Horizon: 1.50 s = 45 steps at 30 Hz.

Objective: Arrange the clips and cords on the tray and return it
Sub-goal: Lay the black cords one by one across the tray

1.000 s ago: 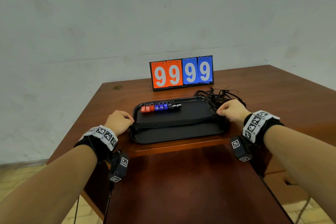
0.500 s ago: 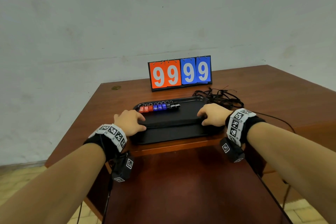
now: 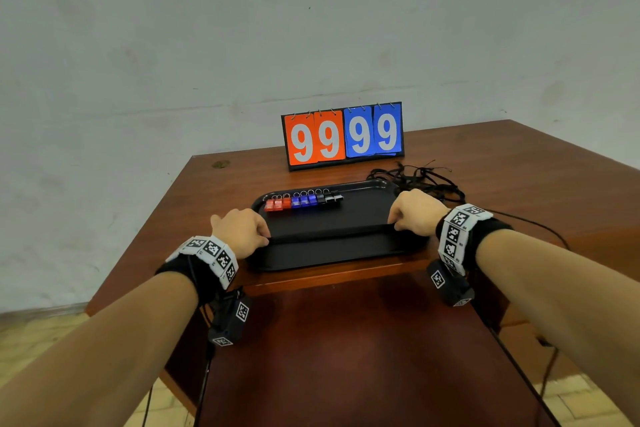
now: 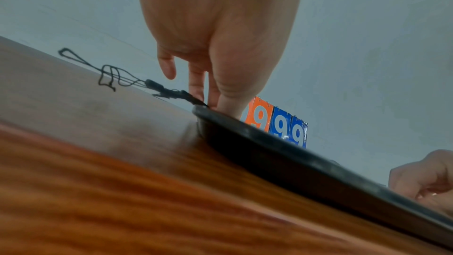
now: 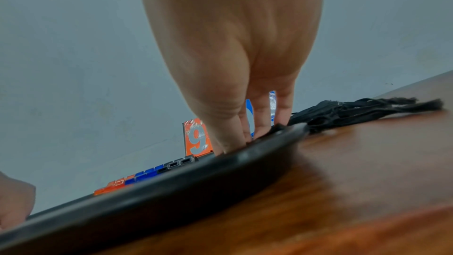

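Head view had the black tray [image 3: 332,253] sitting on the surface [image 3: 214,204], clips [image 3: 303,200] lined up at its 11 o'clock. Left hand [image 3: 242,230] at 9 and right hand [image 3: 417,211] at 3 each had a grip pinching a stretched cord [image 3: 329,235]; loose cords [image 3: 420,178] lay at 1 o'clock.

Tray [image 3: 332,253] at table [image 3: 519,191] centre, near edge. Clips [image 3: 303,200] in tray at 11 o'clock. Cords [image 3: 420,177] at 1 o'clock; scoreboard [image 3: 343,135] at 12.
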Tool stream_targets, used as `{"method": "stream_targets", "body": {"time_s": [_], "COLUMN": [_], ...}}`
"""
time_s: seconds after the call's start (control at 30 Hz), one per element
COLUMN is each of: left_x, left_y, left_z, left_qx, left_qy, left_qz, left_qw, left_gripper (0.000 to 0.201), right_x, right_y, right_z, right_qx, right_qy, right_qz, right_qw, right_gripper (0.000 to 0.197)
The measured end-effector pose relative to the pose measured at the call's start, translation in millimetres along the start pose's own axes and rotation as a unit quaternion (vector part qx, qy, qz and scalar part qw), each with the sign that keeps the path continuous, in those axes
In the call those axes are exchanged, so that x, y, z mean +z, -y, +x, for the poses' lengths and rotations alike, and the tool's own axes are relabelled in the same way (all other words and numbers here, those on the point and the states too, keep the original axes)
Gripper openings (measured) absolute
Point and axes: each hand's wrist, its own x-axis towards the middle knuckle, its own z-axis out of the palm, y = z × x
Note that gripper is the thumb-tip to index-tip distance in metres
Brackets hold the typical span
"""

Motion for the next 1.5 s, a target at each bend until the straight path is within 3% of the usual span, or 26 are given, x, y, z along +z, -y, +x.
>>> {"method": "stream_targets", "body": {"time_s": [0.33, 0.47, 0.6, 0.9, 1.17, 1.5], "left_x": [-2, -3, -9, -18, -7, 9], "left_y": [-3, -9, -23, -103, -188, -264], "left_z": [-3, -7, -9, -1, 24, 72], "left_qx": [-0.010, -0.006, 0.007, 0.072, 0.121, 0.143], "left_qy": [0.008, 0.008, -0.020, -0.049, -0.034, 0.004], "left_qz": [0.016, 0.014, 0.003, -0.060, -0.098, -0.123], "left_qw": [1.000, 1.000, 1.000, 0.994, 0.987, 0.982], "left_gripper": [0.004, 0.027, 0.035, 0.028, 0.019, 0.015], "right_x": [0, 0, -6, -21, -26, -23], "right_y": [1, -1, -6, -51, -117, -164], "right_z": [-4, -10, -20, -54, -68, -31], "right_qx": [0.017, -0.009, -0.019, 0.032, 0.099, 0.109], "right_qy": [0.001, -0.004, -0.038, -0.115, -0.123, -0.105], "right_qz": [-0.015, -0.008, 0.036, 0.172, 0.220, 0.251], "right_qw": [1.000, 1.000, 0.998, 0.978, 0.963, 0.956], "right_gripper": [0.022, 0.039, 0.038, 0.034, 0.040, 0.039]}}
